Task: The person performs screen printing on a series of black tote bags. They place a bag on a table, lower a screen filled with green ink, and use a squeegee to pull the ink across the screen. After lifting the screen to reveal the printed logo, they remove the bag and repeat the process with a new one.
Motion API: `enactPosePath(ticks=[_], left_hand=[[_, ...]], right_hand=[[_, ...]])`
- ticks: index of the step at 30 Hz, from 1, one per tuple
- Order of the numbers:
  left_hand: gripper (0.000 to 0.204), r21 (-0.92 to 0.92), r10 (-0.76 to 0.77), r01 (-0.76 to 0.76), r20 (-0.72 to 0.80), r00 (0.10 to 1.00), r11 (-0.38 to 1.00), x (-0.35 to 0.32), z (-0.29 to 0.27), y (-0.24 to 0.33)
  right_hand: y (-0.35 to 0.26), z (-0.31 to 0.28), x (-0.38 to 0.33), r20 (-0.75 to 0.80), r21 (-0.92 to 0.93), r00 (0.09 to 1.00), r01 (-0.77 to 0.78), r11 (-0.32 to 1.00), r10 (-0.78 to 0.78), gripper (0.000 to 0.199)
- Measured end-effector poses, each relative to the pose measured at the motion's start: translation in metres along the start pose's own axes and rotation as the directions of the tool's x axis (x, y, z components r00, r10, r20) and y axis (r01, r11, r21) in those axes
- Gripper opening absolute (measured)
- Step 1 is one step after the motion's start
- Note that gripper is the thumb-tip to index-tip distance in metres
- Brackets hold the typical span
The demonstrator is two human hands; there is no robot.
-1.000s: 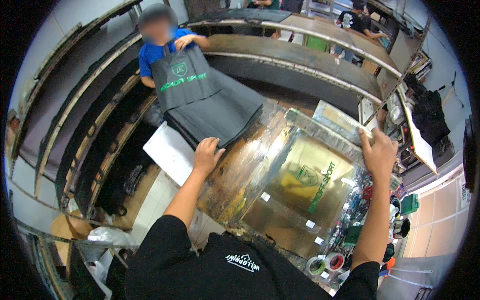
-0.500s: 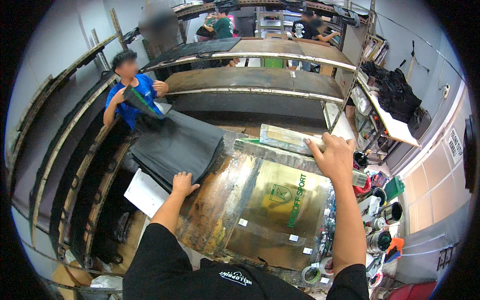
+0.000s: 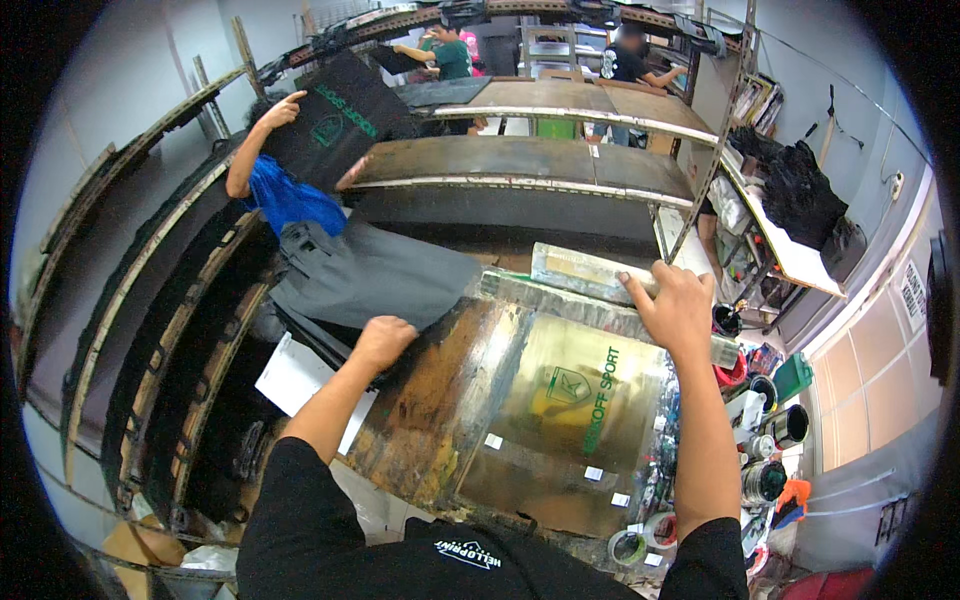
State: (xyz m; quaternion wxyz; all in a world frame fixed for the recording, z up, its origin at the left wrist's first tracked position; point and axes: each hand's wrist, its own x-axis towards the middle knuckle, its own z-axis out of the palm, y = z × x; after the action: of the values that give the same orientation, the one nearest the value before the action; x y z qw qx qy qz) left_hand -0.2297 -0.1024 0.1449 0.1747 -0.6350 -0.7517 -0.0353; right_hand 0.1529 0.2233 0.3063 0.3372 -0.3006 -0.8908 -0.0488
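Note:
My left hand (image 3: 385,343) is closed at the near edge of a black fabric sheet (image 3: 380,270) that lies wavy on top of a black stack. My right hand (image 3: 678,305) grips the end of a raised wooden-edged printing frame (image 3: 585,272) at the back of the worktable (image 3: 425,365). In front of it a yellowish printing plate (image 3: 535,440) carries a green shield print and lettering, with small white stickers around it. Across the stack, a co-worker in blue (image 3: 290,195) holds up a black sheet (image 3: 345,115) with a green print.
Shelving racks with long boards (image 3: 530,160) stand behind and along the left. Ink tins and pots (image 3: 765,480) crowd the floor side at right. Tape rolls (image 3: 628,545) lie at the table's near right corner. More people (image 3: 450,55) work at the back.
My left hand has moved slightly up and right and closed on the fabric edge. The top sheet has shifted and creased. The co-worker has raised and turned a printed sheet toward the rack.

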Motion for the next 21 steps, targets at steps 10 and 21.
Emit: enactPosePath(ticks=[10, 21], left_hand=[[0.012, -0.469, 0.066, -0.108, -0.105, 0.992, 0.877, 0.024, 0.126, 0.243], [0.098, -0.671, 0.344, -0.176, 0.124, 0.931, 0.720, 0.028, 0.132, 0.332]], right_hand=[[-0.001, 0.003, 0.002, -0.021, -0.007, 0.999, 0.025, 1.000, -0.025, 0.055], [0.005, 0.007, 0.002, 0.078, -0.040, 0.997, -0.023, 0.999, 0.026, 0.066]])
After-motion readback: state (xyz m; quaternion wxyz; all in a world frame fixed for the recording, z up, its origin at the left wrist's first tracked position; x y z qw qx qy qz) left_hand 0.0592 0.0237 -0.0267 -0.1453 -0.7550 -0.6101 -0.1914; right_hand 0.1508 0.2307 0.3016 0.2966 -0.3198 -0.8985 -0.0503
